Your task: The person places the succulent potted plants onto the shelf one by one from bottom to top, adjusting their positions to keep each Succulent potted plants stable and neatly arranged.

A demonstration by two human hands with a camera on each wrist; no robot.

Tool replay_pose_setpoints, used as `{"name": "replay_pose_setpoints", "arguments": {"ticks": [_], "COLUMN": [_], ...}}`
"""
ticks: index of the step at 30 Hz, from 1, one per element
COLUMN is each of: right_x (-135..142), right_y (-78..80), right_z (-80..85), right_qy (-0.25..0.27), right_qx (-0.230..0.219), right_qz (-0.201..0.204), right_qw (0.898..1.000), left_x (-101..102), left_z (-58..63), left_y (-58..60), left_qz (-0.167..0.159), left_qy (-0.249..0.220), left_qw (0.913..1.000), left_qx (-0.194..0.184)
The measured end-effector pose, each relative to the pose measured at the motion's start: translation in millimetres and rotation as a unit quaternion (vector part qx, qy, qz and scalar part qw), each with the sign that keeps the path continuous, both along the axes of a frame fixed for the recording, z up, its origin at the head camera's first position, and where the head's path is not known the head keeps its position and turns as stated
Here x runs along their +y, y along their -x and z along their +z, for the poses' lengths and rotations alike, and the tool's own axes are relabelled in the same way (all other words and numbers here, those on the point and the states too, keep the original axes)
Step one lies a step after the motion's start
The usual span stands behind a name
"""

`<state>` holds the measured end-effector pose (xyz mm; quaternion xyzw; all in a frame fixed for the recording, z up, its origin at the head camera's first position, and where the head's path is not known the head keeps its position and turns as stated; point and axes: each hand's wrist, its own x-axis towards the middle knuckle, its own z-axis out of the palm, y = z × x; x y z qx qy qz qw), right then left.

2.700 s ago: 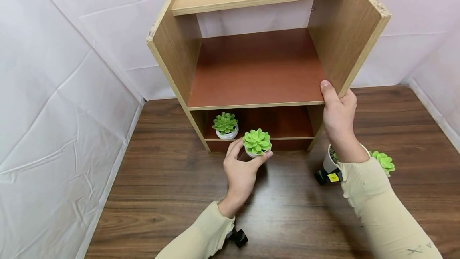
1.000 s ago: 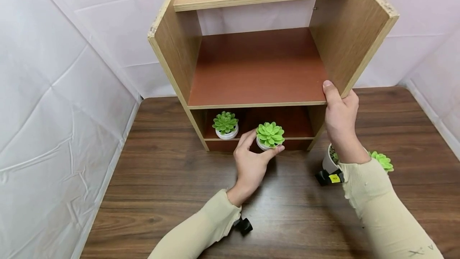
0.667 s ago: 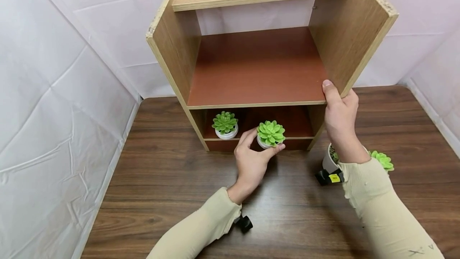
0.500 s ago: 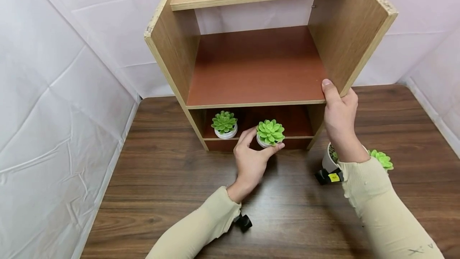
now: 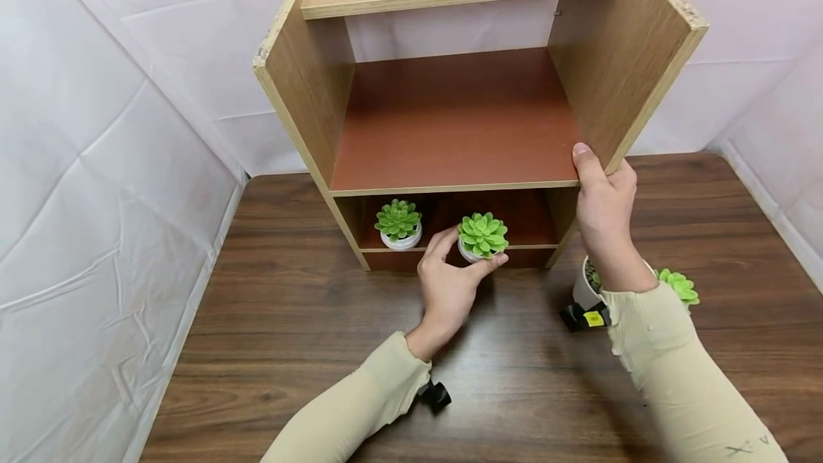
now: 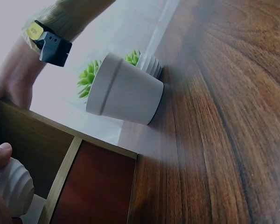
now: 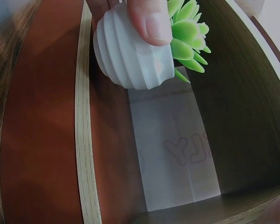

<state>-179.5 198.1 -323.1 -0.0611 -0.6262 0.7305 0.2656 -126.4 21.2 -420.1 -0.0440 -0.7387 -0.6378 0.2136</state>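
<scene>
My left hand (image 5: 446,295) holds a small potted succulent (image 5: 482,236) between thumb and fingers, at the front of the cabinet's lower compartment. In the right wrist view its ribbed white pot (image 7: 128,56) overlaps the compartment's front edge, with the thumb pressed against the pot's side. A second succulent (image 5: 398,221) in a white pot stands at the left end of that lower compartment. My right hand (image 5: 604,209) grips the right side panel of the wooden cabinet (image 5: 444,2), its thumb resting on the red-brown middle shelf (image 5: 456,127).
To the right, partly behind my right forearm, a larger white pot (image 6: 128,93) stands on the dark wood table (image 5: 289,349). Behind it is another small succulent in a ribbed pot (image 6: 150,64). White sheeting (image 5: 83,198) borders the table at the left and back.
My left hand has carried the succulent right and a little toward the lower compartment since the earliest frame, and is nearly still over the last second. My right hand keeps its grip on the cabinet.
</scene>
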Motion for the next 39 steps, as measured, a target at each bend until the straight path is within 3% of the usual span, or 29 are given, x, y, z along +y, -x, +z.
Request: {"name": "replay_pose_setpoints", "arguments": {"ticks": [21, 39], "right_x": [1, 1], "right_y": [-1.9, 0.4], "right_z": [-4.1, -0.1], "right_qy": [0.002, -0.003], "right_qx": [0.003, 0.009], "right_qz": [0.004, 0.004], "right_qw": [1.000, 1.000], "left_x": [3, 5], "left_z": [-2.7, 2.8], "left_y": [9.3, 15.7], "left_qz": [0.006, 0.009], "left_qy": [0.007, 0.020], "left_qw": [1.0000, 0.9986], "left_qx": [-0.004, -0.049]}}
